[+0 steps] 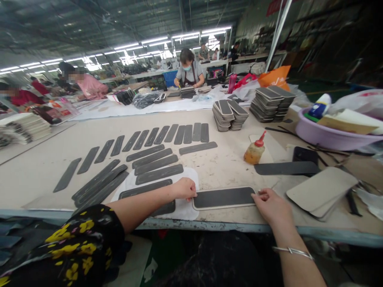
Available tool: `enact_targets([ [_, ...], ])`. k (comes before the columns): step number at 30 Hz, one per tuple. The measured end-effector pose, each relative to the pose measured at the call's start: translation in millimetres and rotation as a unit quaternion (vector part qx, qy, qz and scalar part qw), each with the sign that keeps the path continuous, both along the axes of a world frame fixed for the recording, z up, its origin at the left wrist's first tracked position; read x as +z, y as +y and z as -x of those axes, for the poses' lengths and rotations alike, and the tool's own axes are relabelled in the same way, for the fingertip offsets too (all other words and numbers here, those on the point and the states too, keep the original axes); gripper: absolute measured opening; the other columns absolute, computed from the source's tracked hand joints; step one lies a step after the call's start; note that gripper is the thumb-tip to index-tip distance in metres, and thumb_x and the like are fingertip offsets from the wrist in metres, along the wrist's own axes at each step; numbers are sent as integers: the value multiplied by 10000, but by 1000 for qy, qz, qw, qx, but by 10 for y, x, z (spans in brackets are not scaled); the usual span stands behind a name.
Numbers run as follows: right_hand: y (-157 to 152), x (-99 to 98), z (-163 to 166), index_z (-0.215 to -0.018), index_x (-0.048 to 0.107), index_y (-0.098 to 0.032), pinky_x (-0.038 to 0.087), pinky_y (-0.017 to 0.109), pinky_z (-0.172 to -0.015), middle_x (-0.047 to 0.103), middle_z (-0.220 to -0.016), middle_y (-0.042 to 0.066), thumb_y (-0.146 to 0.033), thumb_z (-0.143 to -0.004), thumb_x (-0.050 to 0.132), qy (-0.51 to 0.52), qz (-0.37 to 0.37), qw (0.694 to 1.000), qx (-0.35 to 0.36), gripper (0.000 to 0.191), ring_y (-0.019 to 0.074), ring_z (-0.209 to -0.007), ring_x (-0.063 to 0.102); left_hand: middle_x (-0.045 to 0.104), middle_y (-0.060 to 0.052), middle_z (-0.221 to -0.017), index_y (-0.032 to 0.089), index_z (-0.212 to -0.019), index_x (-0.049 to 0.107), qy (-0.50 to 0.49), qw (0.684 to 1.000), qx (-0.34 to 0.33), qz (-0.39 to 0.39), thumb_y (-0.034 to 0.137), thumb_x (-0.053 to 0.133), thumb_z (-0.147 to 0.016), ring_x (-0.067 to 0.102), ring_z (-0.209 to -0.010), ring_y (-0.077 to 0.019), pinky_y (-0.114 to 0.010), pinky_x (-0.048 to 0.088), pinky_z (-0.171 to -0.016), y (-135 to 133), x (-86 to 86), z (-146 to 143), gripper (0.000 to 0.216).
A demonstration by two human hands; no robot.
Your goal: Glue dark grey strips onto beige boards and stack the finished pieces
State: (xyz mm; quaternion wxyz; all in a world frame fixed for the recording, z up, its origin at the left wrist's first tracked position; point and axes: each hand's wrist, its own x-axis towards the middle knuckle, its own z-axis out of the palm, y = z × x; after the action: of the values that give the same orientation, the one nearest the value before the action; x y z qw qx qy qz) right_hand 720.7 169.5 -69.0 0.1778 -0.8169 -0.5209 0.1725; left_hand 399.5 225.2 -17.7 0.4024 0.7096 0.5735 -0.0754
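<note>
A dark grey strip with rounded corners point(224, 197) lies on a slightly larger beige panel point(253, 205), whose pale border shows all round it. At its left end, my left hand point(183, 189) pinches the strip's edge with closed fingers. My right hand point(273, 205) grips the opposite end between thumb and curled fingers. Beneath my left forearm are more dark strips point(149, 188), some on a white sheet point(191, 179). Several similar strips point(158, 164) are spread beyond, with shiny streaks on their faces. To the right rest loose beige panels point(323, 190).
A glue bottle with a red nozzle point(255, 149) stands beyond my right hand, close to a long dark strip point(285, 168). Stacked panels point(229, 114) and a purple basin point(338, 133) sit farther back. Across the table, a person point(189, 71) works. The table's front edge point(221, 226) is near me.
</note>
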Motion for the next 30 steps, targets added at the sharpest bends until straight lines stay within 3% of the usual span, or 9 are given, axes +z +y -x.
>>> enact_targets([
  [4, -15, 2, 9, -865, 563, -225, 390, 314, -615, 644, -703, -5, -464, -735, 577, -12, -9, 1000, -1, 272, 205, -675, 599, 595, 25, -461, 179, -612, 662, 1, 1000, -8, -1, 235, 587, -683, 622, -554, -141, -198, 433, -556, -9, 34, -13, 118],
  [13, -55, 21, -42, -666, 606, -235, 379, 286, -563, 625, -622, -3, -469, -740, 567, 15, -45, 999, 7, 248, 190, -626, 587, 632, 21, -507, 184, -618, 650, 3, 999, -27, -19, 275, 560, -685, 628, -568, -141, -194, 428, -534, -8, 36, 2, 145],
  [17, -98, 32, 14, -791, 633, -207, 425, 303, -630, 649, -698, 41, -469, -802, 499, 24, -99, 995, -20, 294, 211, -687, 606, 633, 19, -505, 183, -628, 638, 5, 999, -32, -22, 286, 554, -683, 625, -544, -141, -199, 422, -512, -3, 10, 4, 144],
  [22, -140, 61, 149, -1067, 603, -144, 454, 303, -777, 644, -962, 106, -418, -849, 438, 24, -175, 984, -22, 387, 198, -787, 606, 635, 21, -511, 181, -642, 629, 6, 999, -36, -34, 294, 543, -688, 630, -557, -142, -204, 432, -543, -3, 9, 3, 149],
  [30, -132, 100, 84, -1112, 611, -53, 414, 414, -944, 619, -1093, 195, -352, -908, 300, 21, -205, 978, -11, 477, 280, -1035, 560, 640, 13, -512, 184, -642, 626, 13, 998, -40, -46, 299, 539, -676, 635, -588, -158, -214, 415, -546, 3, -3, 10, 148],
])
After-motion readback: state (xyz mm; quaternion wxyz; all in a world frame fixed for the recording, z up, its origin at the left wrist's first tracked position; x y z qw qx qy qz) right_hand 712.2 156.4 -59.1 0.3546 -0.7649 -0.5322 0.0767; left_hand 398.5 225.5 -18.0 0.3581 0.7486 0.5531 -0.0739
